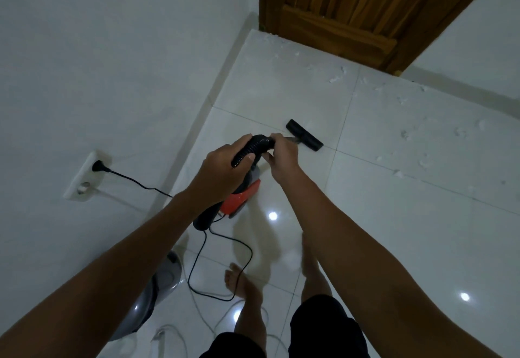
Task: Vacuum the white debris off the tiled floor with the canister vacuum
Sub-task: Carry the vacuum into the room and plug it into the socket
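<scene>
Hose held, nozzle down

Both hands, left (225, 166) and right (282, 157), clench the hose (257, 143), steering the nozzle (304, 135) toward debris (336, 77) beyond it.

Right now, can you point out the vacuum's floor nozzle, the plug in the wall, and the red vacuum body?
floor nozzle (304, 135), head view, middle of the black brush head.
plug (98, 166), head view, black plug body at the socket.
red vacuum body (242, 199), head view, red shell below the left wrist.
</scene>
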